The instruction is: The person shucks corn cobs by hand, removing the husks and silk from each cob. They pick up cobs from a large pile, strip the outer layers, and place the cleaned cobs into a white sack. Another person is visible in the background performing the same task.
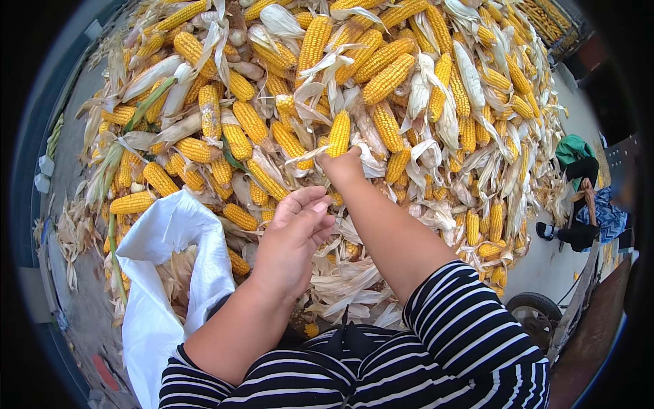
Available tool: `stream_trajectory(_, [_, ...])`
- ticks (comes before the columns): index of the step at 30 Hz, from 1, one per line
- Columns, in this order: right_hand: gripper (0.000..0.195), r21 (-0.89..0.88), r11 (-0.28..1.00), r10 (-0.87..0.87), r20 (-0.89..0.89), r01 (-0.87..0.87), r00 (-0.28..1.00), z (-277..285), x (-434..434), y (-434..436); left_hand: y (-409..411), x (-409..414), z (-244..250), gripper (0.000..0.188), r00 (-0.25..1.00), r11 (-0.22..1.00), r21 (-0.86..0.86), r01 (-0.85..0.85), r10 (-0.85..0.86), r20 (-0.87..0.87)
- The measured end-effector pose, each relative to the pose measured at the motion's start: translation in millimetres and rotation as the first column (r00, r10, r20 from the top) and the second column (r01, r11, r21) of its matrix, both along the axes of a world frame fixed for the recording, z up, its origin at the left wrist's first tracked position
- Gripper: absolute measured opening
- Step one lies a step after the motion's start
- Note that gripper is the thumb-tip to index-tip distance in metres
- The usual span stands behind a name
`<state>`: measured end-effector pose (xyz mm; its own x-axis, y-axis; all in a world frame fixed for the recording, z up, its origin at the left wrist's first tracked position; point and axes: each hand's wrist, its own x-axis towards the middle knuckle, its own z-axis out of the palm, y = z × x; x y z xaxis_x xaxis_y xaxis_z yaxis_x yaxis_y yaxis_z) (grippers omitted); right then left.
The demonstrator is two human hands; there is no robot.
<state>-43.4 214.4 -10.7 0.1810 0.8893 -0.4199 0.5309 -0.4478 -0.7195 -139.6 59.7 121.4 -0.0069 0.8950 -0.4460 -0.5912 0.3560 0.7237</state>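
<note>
My right hand (343, 166) reaches into a large heap of corn cobs and grips the lower end of a yellow corn cob (339, 134), which points away from me. Nearer to me, my left hand (301, 225) is raised above the heap, palm inward, with its fingers loosely curled and nothing seen in it. Dry corn husks (347, 286) lie below and between my arms. A white woven sack (153, 312) stands with its mouth spread at my left forearm, and loose husks (177, 276) show inside it.
A seated person (598, 204) is at the far right, beyond the heap. A wheel (534, 312) and a rusty metal panel (587, 332) stand at the lower right. Farther back at the upper right is a container of cobs (544, 20). A green stalk (113, 255) lies beside the sack.
</note>
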Motion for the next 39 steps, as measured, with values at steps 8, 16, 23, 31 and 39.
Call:
stream_trajectory(8, [0.039, -0.271, 0.962, -0.209, -0.731, 0.004, 0.65, 6.1, 68.3, -46.3, 7.9, -13.0, 15.8, 0.031, 0.989, 0.999, 0.034, 0.004, -0.009, 0.149])
stream_trajectory(16, [0.044, -0.23, 0.972, -0.219, -0.962, -0.048, 0.165, 90.6, 205.5, -198.3, -15.0, 6.3, 17.7, 0.022, 0.991, 0.979, 0.198, 0.038, -0.062, 0.116])
stream_trajectory(23, [0.039, -0.214, 0.922, -0.323, -0.884, 0.324, 0.337, 132.2, 265.9, -302.5, -36.3, 46.5, -6.6, 0.02, 0.946, 0.924, 0.297, 0.239, -0.152, -0.287])
stream_trajectory(31, [0.038, 0.564, 0.291, 0.523, -0.77, 0.773, 0.365, 326.3, 408.0, -365.9, -51.2, 39.7, -15.6, 0.02, 0.948, 0.94, 0.221, 0.261, -0.207, -0.24])
stream_trajectory(39, [0.034, 0.378, 0.745, 0.173, -0.905, 0.55, 0.388, 211.1, 318.7, -340.6, 27.3, 50.8, -14.6, 0.021, 0.863, 0.939, 0.103, 0.328, -0.254, -0.437])
